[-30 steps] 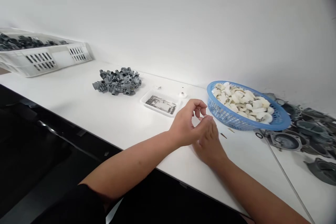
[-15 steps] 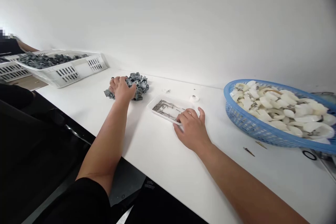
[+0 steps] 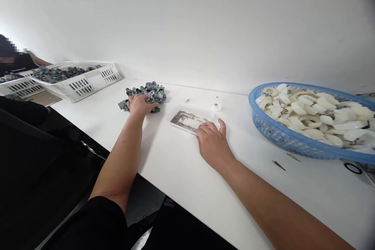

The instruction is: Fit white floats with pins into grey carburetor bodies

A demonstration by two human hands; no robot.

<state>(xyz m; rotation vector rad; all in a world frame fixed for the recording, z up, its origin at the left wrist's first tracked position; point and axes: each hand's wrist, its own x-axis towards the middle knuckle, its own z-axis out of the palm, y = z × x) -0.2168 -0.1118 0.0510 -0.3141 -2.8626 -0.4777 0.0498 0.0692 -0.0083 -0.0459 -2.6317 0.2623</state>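
Observation:
A pile of grey metal parts lies on the white table. My left hand rests on the near side of that pile, fingers bent over the parts; whether it grips one cannot be made out. To the right is a shallow white tray with thin metal pins along its sides. My right hand is at the tray's right end, its fingertips over the rim and partly hidden. Beyond the tray sits a small white round piece with a bit of metal on it.
A blue basket full of whitish rings stands at the right, two small pointed pieces in front of it. White crates of grey parts are at the left, near a person in black. A black ring lies far right.
My left hand has flattened over the pile and shifted slightly right. My right hand's thumb has drawn in by the tray. The view has shifted a little, showing more of the person at left.

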